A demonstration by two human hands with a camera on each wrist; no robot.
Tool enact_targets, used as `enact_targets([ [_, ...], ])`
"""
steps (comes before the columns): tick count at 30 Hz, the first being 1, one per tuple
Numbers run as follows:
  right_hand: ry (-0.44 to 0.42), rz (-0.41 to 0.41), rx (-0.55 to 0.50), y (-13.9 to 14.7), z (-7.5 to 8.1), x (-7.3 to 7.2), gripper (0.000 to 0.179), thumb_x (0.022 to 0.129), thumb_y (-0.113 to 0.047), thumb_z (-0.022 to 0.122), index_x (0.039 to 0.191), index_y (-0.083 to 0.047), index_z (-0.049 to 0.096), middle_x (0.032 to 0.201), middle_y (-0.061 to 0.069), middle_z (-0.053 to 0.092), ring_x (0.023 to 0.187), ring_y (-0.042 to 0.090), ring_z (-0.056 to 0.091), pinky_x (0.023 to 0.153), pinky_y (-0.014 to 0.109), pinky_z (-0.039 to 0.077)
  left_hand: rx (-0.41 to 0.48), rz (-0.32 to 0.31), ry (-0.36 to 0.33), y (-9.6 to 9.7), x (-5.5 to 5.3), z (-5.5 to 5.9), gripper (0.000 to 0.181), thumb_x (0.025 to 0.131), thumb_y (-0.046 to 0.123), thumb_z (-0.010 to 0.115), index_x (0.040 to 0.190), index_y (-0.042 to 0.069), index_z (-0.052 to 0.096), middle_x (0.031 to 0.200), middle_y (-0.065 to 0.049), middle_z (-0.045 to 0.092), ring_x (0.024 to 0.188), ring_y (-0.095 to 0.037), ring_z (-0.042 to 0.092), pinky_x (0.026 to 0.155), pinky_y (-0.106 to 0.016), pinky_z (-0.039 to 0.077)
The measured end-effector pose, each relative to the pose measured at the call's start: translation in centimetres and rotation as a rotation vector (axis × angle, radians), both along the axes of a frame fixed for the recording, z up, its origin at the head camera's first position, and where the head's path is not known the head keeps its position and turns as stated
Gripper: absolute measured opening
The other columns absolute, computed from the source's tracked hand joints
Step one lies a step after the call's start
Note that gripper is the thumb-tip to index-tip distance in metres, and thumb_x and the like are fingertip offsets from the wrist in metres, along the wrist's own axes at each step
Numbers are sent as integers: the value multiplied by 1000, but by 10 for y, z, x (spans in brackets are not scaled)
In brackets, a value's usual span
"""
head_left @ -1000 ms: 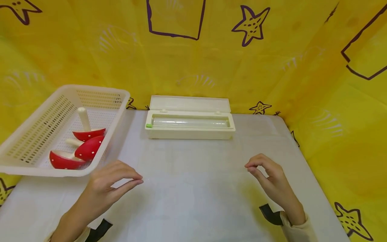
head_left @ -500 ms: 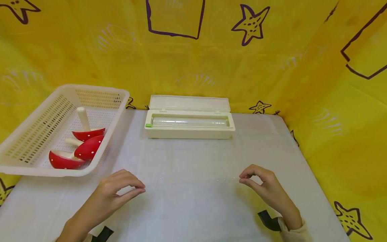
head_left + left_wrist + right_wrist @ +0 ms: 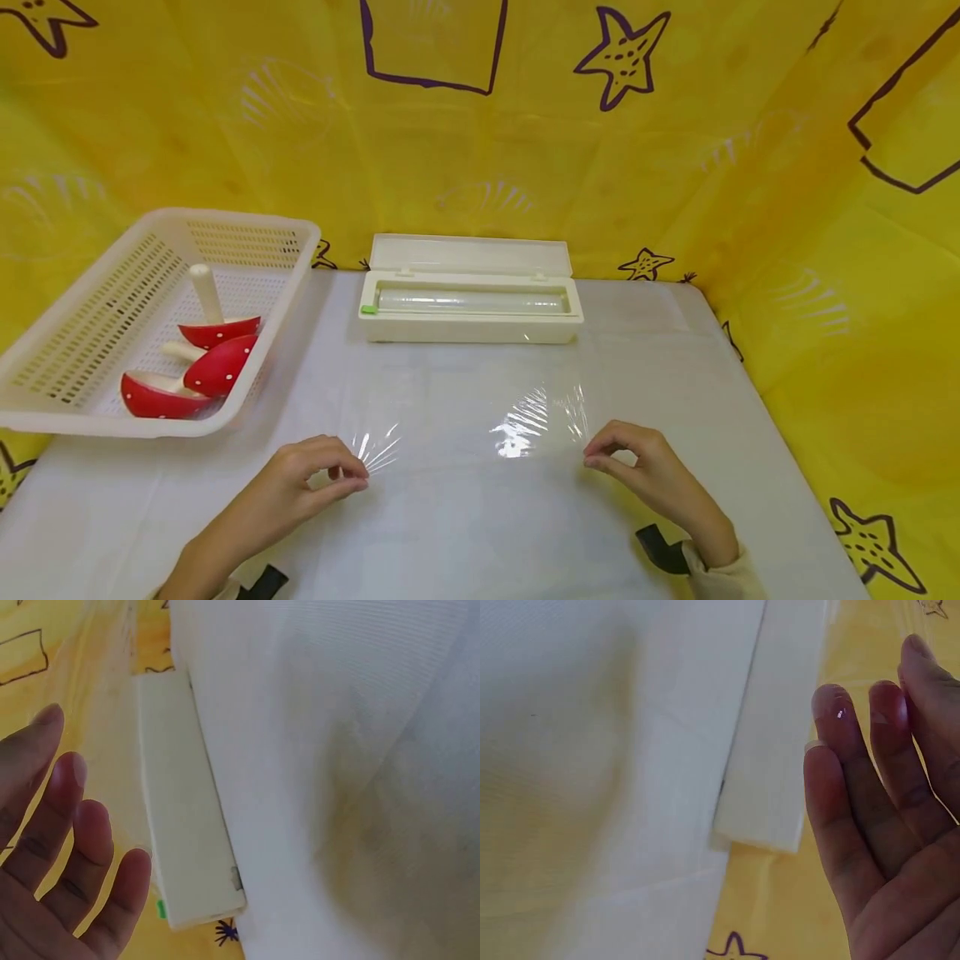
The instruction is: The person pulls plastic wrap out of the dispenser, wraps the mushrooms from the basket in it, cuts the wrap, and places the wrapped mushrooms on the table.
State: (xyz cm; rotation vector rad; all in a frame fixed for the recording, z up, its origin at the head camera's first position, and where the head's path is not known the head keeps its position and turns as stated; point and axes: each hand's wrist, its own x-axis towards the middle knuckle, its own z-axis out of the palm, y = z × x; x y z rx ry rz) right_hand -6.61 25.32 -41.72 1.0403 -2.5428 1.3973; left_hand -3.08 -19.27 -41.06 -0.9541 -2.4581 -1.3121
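A sheet of clear plastic wrap (image 3: 517, 429) stretches from the cream dispenser box (image 3: 472, 330) toward the person, its shine and creases showing between the two hands. My left hand (image 3: 311, 475) pinches its near left corner between thumb and fingers, where folds fan out. At the near right corner, my right hand (image 3: 637, 462) pinches the film the same way. The box stands at the back with its lid (image 3: 471, 255) raised, and the wrap roll (image 3: 472, 301) lies inside. In both wrist views the see-through film runs from the fingers toward the box.
To the left stands a white plastic basket (image 3: 161, 427) with several red, white-dotted mushroom-shaped pieces (image 3: 221, 367) in it. A white cloth covers the table (image 3: 465, 542). Yellow patterned fabric (image 3: 420, 150) rises behind the box and along the right side.
Both hands have drawn back toward the person and come slightly closer together, pulling the film farther from the box. Its glare and creases now show clearly. Box and basket stay put.
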Motion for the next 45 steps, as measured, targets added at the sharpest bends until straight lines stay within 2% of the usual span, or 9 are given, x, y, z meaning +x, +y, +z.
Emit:
enact_targets([
  [6,-18,-17,52,0,-9,1,22,80,3,77,91,-14,70,84,0,71,81,6,66,78,16,53,-35,0,-86,-1,-2,-13,28,73,-1,83,90,18,73,81,12,68,73,0,56,67,-11,48],
  [12,16,-20,125,0,-15,3,19,79,0,78,90,-14,72,84,1,73,79,6,67,77,16,53,-59,-24,-174,-3,-7,-27,20,77,4,81,89,18,73,81,12,68,72,1,56,65,-16,51],
  [17,29,-14,119,0,-22,0,20,78,0,79,89,-15,72,85,1,72,80,8,67,77,16,53,-77,-33,-244,-4,-10,-35,13,80,10,81,88,18,74,80,9,68,72,2,55,64,-18,51],
  [22,64,-20,101,-1,-31,-3,21,76,0,81,88,-15,73,86,-1,70,80,11,65,77,15,52,-101,-49,-271,-6,-11,-37,10,83,12,79,87,19,73,80,9,68,73,3,54,63,-20,50],
  [27,61,-13,116,-1,-36,-5,19,76,-2,82,87,-15,74,84,-3,72,79,11,66,78,14,51,-149,-51,-261,-7,-12,-40,9,83,12,78,88,19,75,82,11,67,76,6,53,65,-20,49],
  [31,27,-5,126,0,-38,-9,16,77,-3,81,86,-15,75,83,-4,73,78,7,66,77,16,52,-177,-44,-284,-7,-12,-40,7,83,12,78,88,17,77,82,12,66,77,6,52,66,-20,48],
  [38,-60,-47,117,0,-39,-13,14,79,-8,81,85,-19,75,81,-6,72,78,1,64,73,17,52,-250,-6,-453,-6,-14,-35,7,85,17,77,91,16,78,84,12,71,76,7,55,68,-19,52],
  [42,-87,-75,112,1,-39,-13,13,79,-10,81,84,-20,76,81,-8,71,78,1,64,71,18,53,-246,7,-453,-5,-15,-34,8,85,14,76,93,14,78,87,8,74,76,7,58,69,-19,54],
  [45,-109,-67,117,1,-39,-13,10,81,-11,81,84,-19,76,81,-5,72,77,1,64,71,18,53,-261,40,-439,-7,-15,-33,10,85,13,76,95,14,78,90,6,75,80,6,61,72,-20,55],
])
